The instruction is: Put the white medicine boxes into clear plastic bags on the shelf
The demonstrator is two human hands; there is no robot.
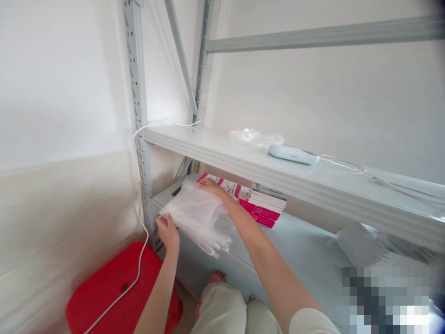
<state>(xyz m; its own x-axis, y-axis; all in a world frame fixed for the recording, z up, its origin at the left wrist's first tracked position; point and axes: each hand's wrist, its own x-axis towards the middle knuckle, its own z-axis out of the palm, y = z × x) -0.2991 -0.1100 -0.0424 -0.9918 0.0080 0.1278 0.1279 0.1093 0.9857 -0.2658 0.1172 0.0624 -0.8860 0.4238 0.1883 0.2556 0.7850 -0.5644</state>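
A bundle of thin white plastic bags (pixel 196 211) spreads between my hands over the left end of the lower shelf. My left hand (pixel 168 229) pinches its near left corner. At the far edge, my right hand (pixel 210 186) has its fingers closed on the plastic, and the fingertips are partly hidden. The gathered handle ends of the bags hang over the shelf's front edge. Just behind and right of the bundle lie pink-and-white boxes (pixel 262 215), beside a stack of white packets (pixel 269 197).
The upper shelf (pixel 215 150) carries a pale blue device (pixel 294 154) with a cable and a crumpled clear plastic bag (pixel 257 138). A red plastic stool (pixel 114 287) stands at lower left, crossed by a white cable (pixel 139 266). Grey stacked packets (pixel 361 243) lie on the right.
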